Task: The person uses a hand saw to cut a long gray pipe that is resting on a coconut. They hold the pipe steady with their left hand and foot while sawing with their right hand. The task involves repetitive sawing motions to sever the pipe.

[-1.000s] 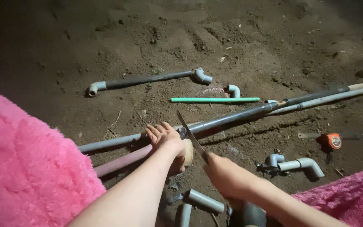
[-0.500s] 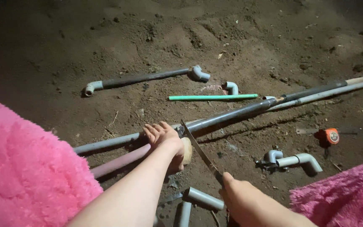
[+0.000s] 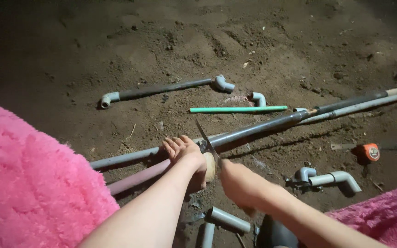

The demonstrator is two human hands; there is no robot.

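The long grey pipe (image 3: 253,130) lay across the dirt ground (image 3: 263,41), pinned by the left hand (image 3: 184,151) pressed flat on it, while the right hand (image 3: 240,183), fist closed on the saw blade (image 3: 206,140), had pushed forward again since half a second before, so the cut was underway.

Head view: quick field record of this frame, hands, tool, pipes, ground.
left hand: presses down on the long grey pipe
right hand: grips the saw blade, set across the pipe beside the left hand
pipe under hands: pinkish pipe, parallel to the grey one
loose parts: pipe with elbows, green pipe, short pipe piece
right side: orange tape measure
ground: bare soil
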